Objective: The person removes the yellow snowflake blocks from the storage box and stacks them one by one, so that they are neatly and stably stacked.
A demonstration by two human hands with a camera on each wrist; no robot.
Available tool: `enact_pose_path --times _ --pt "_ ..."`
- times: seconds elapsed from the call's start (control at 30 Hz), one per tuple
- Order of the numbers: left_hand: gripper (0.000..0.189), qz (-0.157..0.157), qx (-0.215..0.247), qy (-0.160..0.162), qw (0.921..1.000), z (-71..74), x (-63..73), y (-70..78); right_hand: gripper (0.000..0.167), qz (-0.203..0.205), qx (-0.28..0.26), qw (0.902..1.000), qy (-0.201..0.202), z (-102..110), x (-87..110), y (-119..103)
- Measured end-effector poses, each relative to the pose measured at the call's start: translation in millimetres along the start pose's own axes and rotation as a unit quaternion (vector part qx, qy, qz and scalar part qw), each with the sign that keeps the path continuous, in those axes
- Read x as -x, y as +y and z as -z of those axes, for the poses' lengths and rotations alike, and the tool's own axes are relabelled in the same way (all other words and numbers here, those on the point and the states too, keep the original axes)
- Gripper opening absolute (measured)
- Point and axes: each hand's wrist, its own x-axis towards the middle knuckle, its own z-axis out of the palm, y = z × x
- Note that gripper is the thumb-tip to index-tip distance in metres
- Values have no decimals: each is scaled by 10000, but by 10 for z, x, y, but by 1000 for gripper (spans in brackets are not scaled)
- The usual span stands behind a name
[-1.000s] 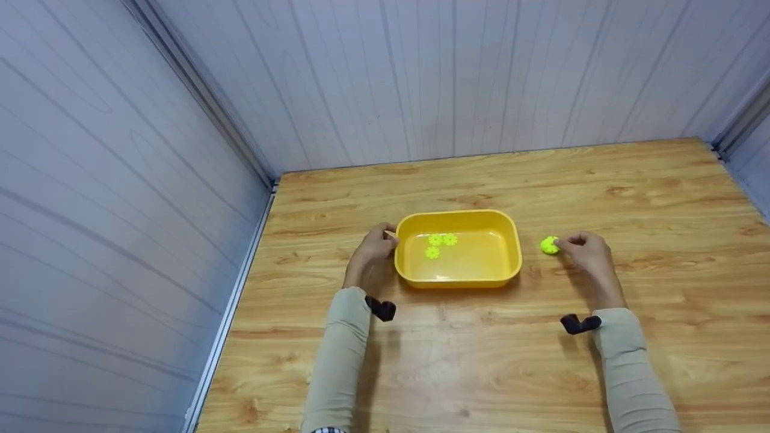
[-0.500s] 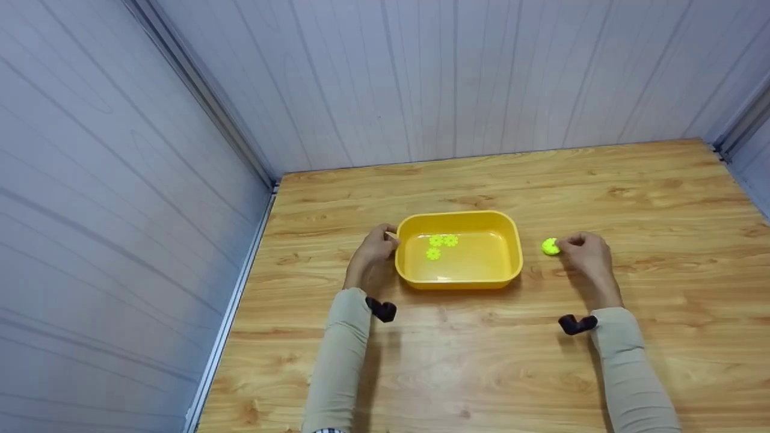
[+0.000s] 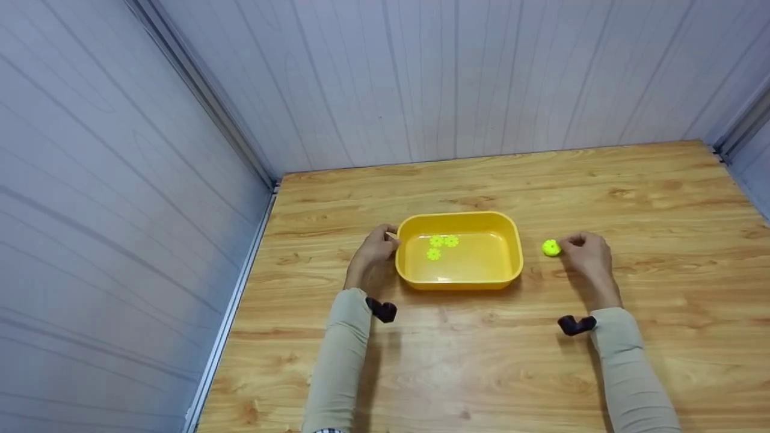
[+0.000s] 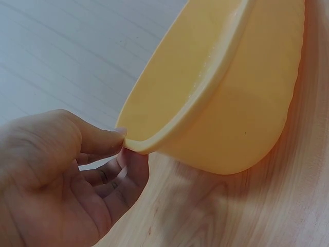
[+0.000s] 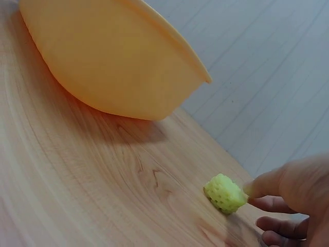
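Note:
My left hand pinches the left rim of a yellow plastic basin. In the left wrist view the thumb lies over the rim, with fingers beneath it. Inside the basin lie three flat, bright yellow-green flower-shaped pieces, left of its middle. To the right of the basin a short stack of similar pieces rests on the table. My right hand is at the right side of this stack. Thumb and index tips meet its edge without reaching round it; the other fingers are loosely bent.
The wood-grain table carries the basin and the stack. Pale panelled walls rise at the back and along the left. A black wrist mount sticks out from the left sleeve, another mount from the right.
My right fingertips have drawn back slightly to the right, so more of the stack shows. My left hand, the basin and the pieces inside look unchanged.

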Motion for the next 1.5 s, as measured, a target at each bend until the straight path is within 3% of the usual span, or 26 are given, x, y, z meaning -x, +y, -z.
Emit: enact_pose_path --times 0.5,0.87,1.5 --pt "29 -43 58 -50 10000 -4 6 5 46 184 -30 9997 167 43 25 -155" --pt "30 -103 -43 -31 9999 1 13 6 51 410 -309 9985 179 -52 68 -478" --pt "30 -261 -187 11 9995 -14 -2 -3 30 1443 -710 9870 -1 -604 106 -990"
